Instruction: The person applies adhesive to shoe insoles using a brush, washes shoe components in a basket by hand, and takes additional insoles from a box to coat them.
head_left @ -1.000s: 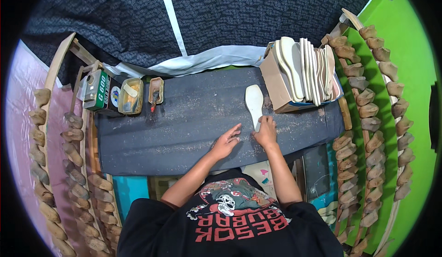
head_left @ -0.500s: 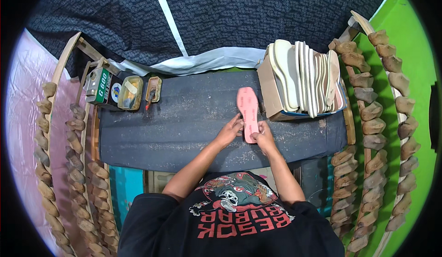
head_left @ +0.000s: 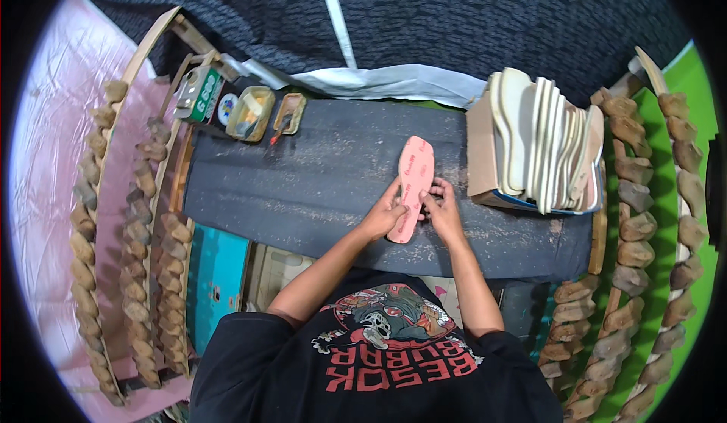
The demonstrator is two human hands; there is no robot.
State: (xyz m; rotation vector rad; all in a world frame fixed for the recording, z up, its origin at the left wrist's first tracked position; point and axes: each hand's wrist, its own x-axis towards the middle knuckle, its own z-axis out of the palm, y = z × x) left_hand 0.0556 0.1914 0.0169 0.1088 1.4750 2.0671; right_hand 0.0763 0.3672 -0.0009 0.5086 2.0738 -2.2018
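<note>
A pink shoe insole point(head_left: 415, 167) with darker printing is held up over the dark-covered table point(head_left: 318, 158), its long axis leaning slightly right at the top. My left hand point(head_left: 385, 217) grips its left edge near the narrow lower part, thumb on the face, the other fingers partly hidden behind it. At the right edge, my right hand point(head_left: 443, 212) touches the insole with its thumb; its fingers are loosely bent and stand apart beside the edge. Right of the hands stands a cardboard box point(head_left: 482, 152) packed with upright cream-coloured insoles point(head_left: 522, 139).
At the table's back left are a green and white tin point(head_left: 203, 96), a yellowish tub point(head_left: 261, 120) and a smaller dish point(head_left: 297, 106) with a red-tipped brush point(head_left: 275, 140). Racks of wooden shoe lasts point(head_left: 83, 241) flank both sides. A dark patterned curtain point(head_left: 469, 21) hangs behind.
The insole has come nearer to me and tilted to the right. My right hand has shifted from its lower end up along the right edge, fingers loosening. The whole view has turned.
</note>
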